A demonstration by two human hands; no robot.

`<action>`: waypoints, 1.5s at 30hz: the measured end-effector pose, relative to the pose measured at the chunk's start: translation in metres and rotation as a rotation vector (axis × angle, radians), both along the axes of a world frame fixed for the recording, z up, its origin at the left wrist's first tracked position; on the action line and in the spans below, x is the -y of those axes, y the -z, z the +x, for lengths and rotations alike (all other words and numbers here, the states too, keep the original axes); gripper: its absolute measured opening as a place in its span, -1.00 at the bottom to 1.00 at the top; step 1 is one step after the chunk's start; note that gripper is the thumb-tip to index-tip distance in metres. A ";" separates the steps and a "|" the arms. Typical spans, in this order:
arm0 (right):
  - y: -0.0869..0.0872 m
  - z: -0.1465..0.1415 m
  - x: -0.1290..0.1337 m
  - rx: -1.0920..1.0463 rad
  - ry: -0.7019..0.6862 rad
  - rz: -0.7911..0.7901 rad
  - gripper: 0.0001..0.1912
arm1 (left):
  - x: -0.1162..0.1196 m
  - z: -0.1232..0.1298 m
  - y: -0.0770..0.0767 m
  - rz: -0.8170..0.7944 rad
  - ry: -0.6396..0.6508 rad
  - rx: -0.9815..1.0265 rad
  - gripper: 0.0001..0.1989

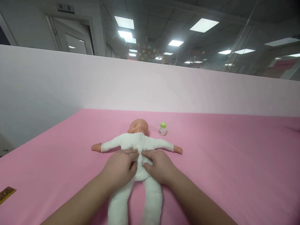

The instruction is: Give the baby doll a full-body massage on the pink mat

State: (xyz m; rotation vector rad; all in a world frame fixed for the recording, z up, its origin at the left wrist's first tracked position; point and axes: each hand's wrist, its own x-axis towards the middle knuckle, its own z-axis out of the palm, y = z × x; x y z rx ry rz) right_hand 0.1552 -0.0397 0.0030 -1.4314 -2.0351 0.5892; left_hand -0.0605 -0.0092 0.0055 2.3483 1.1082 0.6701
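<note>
A baby doll with a white cloth body lies face down on a pink surface, its arms spread to both sides and its head turned to the left. My left hand rests on the left side of its lower back, fingers stretched out. On the other side of the back's midline lies my right hand, also with fingers extended and thumb apart. Both hands touch the cloth and hold nothing. A small clear jar with a green lid stands just right of the doll's head.
The pink tabletop reaches out on both sides of the doll. A white partition closes off the back. At the lower left edge lies a yellow and dark label. Behind the partition are a door and ceiling lights.
</note>
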 end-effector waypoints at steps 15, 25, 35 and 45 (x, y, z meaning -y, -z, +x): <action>0.007 0.007 -0.008 -0.036 -0.034 -0.049 -0.28 | -0.004 -0.006 0.003 0.041 -0.062 -0.188 -0.38; 0.012 -0.001 -0.008 -0.076 0.084 0.046 -0.71 | -0.005 -0.009 -0.006 0.057 -0.144 -0.062 -0.68; 0.020 -0.004 -0.013 0.046 0.028 0.083 -0.33 | -0.010 -0.005 0.012 0.312 -0.102 -0.290 -0.39; 0.021 -0.005 -0.012 0.062 -0.001 0.100 -0.32 | -0.012 -0.006 0.012 0.313 -0.063 -0.317 -0.38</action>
